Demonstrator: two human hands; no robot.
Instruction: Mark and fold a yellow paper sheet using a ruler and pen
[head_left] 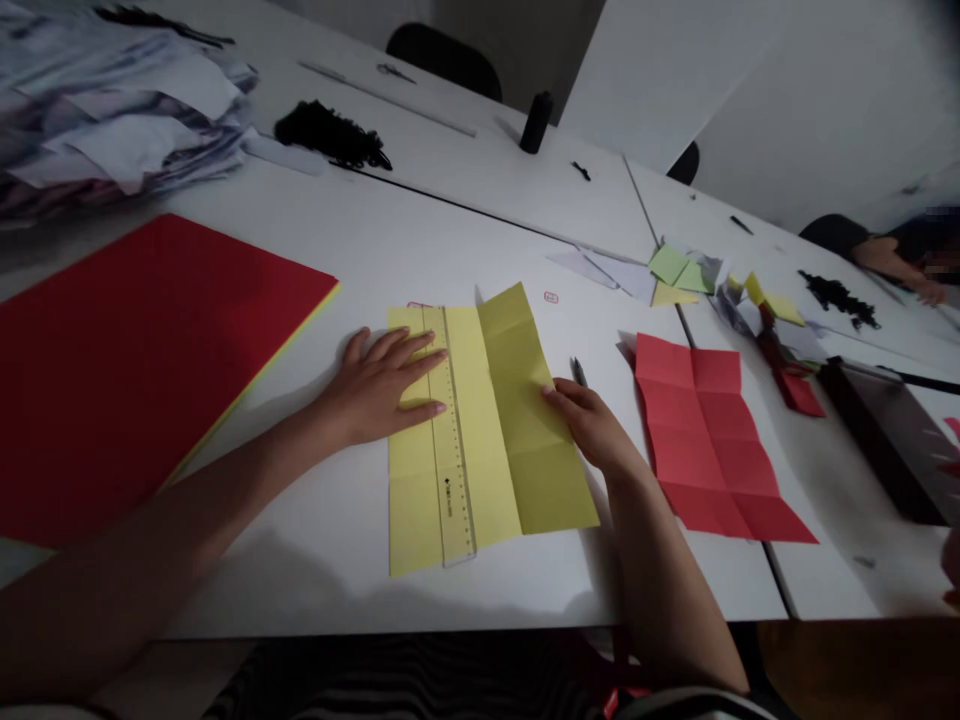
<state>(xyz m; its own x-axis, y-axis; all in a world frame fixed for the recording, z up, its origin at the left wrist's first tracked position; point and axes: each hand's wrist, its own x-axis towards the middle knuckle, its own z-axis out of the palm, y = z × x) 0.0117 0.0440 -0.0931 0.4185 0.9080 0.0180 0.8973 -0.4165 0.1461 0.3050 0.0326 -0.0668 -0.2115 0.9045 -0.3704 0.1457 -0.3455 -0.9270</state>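
Note:
A creased sheet of yellow paper [480, 430] lies in front of me, its right part raised along a fold. Across its left part runs a clear ruler [454, 490], lengthwise. My left hand [386, 385] lies flat on the ruler and paper with its fingers spread. At the raised right edge, my right hand [589, 420] pinches the yellow paper between thumb and fingers. Just beyond that hand a dark pen [578, 372] rests on the table, partly hidden. To the right is a red sheet of paper [701, 430] with a grid of creases.
A stack of large red and yellow sheets [172, 370] sits at left, below a heap of crumpled paper [120, 110]. Black yarn [330, 135], a black bottle [536, 122] and paper scraps [682, 270] lie farther back. At far right are a dark box [885, 430] and another person's hand [930, 290].

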